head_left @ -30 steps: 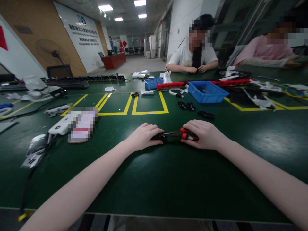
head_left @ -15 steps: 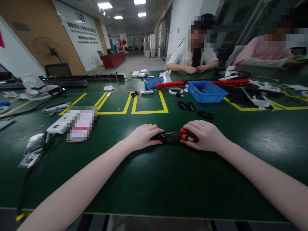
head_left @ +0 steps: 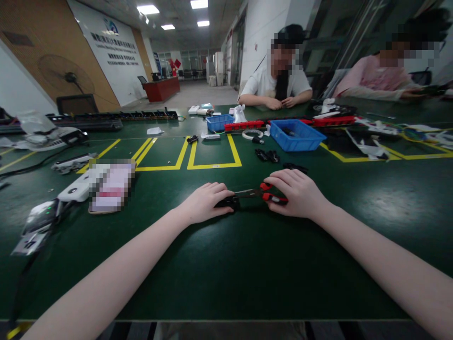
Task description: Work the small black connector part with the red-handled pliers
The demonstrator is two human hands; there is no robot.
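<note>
Over the middle of the green table (head_left: pixel 226 269), my left hand (head_left: pixel 206 203) is closed around a small black piece (head_left: pixel 228 203). Its exact kind is hidden by my fingers. My right hand (head_left: pixel 296 192) grips pliers (head_left: pixel 264 192) with red and black handles. The handles stand apart, and the metal jaws point left to the black piece at my left fingertips. Whether the jaws touch it I cannot tell. Just behind my right hand lies a black bundle (head_left: pixel 295 167), partly covered by the fingers. More black pieces (head_left: pixel 267 155) lie beyond it.
A blue bin (head_left: pixel 296 137) holds dark parts, with a smaller blue bin (head_left: pixel 219 123) farther back. At left lie a phone (head_left: pixel 112 186), a white power bank (head_left: pixel 79 184) and a cabled device (head_left: pixel 38 219). Yellow tape (head_left: pixel 214 166) marks the table. Two people sit across.
The view has turned slightly right, so the scene sits farther left. The pliers' handles are spread wider, and my right hand has risen a little. Both hands keep their holds.
</note>
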